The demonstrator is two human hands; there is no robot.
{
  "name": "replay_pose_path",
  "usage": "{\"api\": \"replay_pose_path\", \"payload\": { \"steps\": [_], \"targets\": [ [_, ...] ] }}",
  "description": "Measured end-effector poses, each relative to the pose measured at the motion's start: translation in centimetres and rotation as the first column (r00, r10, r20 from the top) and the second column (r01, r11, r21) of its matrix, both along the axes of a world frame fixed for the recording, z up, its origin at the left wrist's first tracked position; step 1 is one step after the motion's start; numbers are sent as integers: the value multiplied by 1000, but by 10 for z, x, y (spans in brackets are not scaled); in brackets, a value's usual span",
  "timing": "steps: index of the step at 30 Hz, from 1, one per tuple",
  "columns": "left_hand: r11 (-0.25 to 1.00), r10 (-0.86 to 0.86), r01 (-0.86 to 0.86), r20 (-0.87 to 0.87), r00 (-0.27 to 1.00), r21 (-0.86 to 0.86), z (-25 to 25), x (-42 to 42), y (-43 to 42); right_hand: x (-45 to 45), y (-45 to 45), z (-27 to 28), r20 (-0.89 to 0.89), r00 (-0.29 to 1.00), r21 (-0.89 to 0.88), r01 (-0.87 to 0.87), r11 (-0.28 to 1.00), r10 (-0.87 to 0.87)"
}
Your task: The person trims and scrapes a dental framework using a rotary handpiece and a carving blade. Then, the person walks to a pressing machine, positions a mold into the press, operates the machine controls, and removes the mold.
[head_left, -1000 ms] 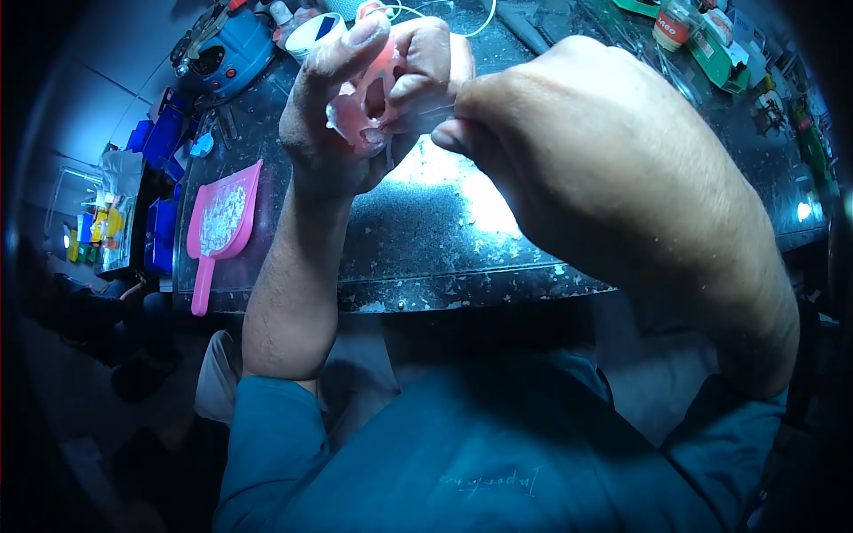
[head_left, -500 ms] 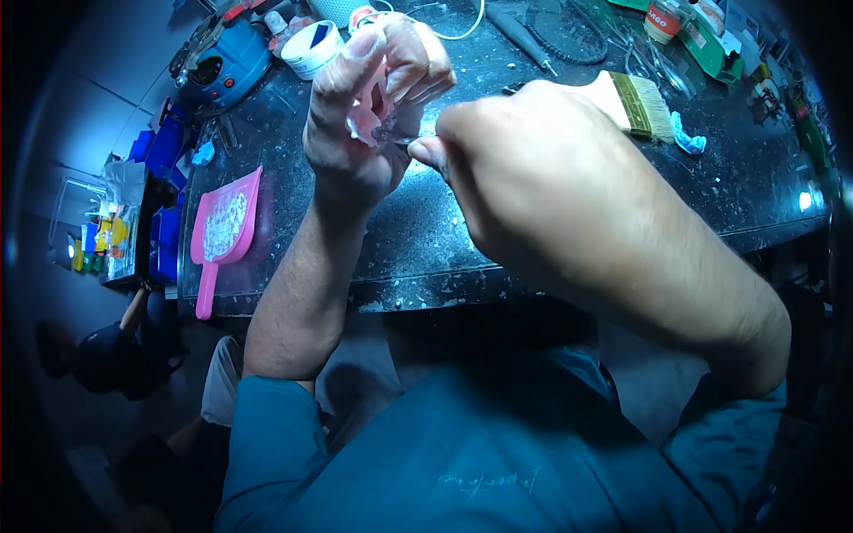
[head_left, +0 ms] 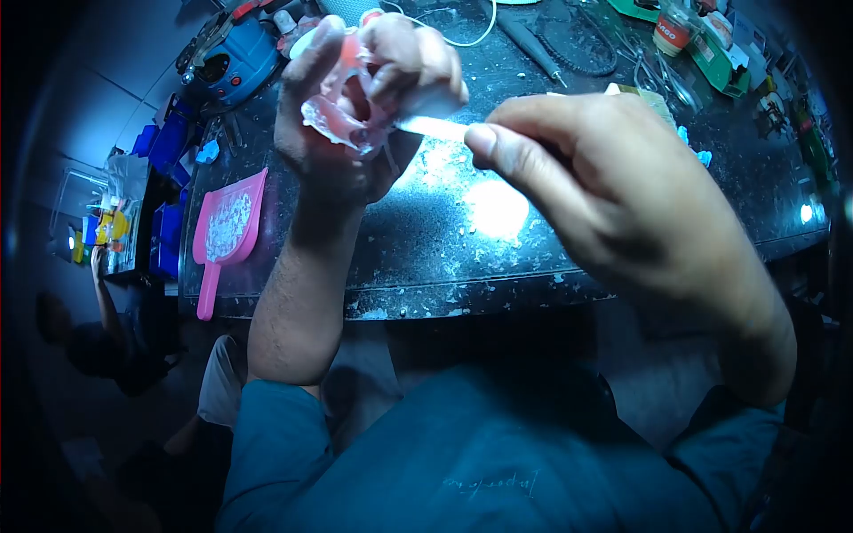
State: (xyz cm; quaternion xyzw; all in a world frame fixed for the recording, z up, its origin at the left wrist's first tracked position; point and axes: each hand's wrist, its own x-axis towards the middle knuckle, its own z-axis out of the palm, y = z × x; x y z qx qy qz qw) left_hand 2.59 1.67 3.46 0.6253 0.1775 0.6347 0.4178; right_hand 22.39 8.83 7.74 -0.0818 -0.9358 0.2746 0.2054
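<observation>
My left hand point(head_left: 355, 115) is raised over the dark bench, its fingers wrapped round a pink denture base point(head_left: 336, 123). That piece is glossy, hollow in the middle and ragged along its edges. To its right, my right hand point(head_left: 569, 160) pinches a flat-bladed tool point(head_left: 435, 129) between thumb and fingers. Its blade shines white and reaches the right side of the denture base; whether the tip touches is blurred. The tool's other end is hidden in my right hand.
A pink dustpan point(head_left: 229, 222) with white chips lies at the left of the bench point(head_left: 426, 266). Behind it stands a blue machine point(head_left: 235, 71). A grey handpiece point(head_left: 530, 49) and its cord lie at the back. Metal tools point(head_left: 653, 75) and a cup point(head_left: 673, 31) are back right. Another person sits at far left.
My right hand has drawn back to the right and turned, showing the blade. My left hand has shifted slightly left and tilted the denture base. My right hand now covers most of the brush.
</observation>
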Motion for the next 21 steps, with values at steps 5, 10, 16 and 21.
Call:
{"api": "replay_pose_path", "payload": {
  "steps": [5, 10, 16, 21],
  "targets": [
    [925, 266, -180, -231, 936, 334, -11, -16, 2, 1, -4, -1, -91, 996, 439, 57, 897, -18],
    [846, 424, -290, -233, 875, 447, -15, -15, 1, -4, -13, -4, -163, 986, 619, 130, 775, -35],
    [999, 32, -32, 33, 999, -3, -5, -2, 1, -7, -25, -3, -151, 986, 703, 158, 694, -71],
    [996, 86, -86, 10, 996, -9, -2, -3, -2, -10, -20, -8, -140, 986, 630, 156, 761, -86]
  ]
}}
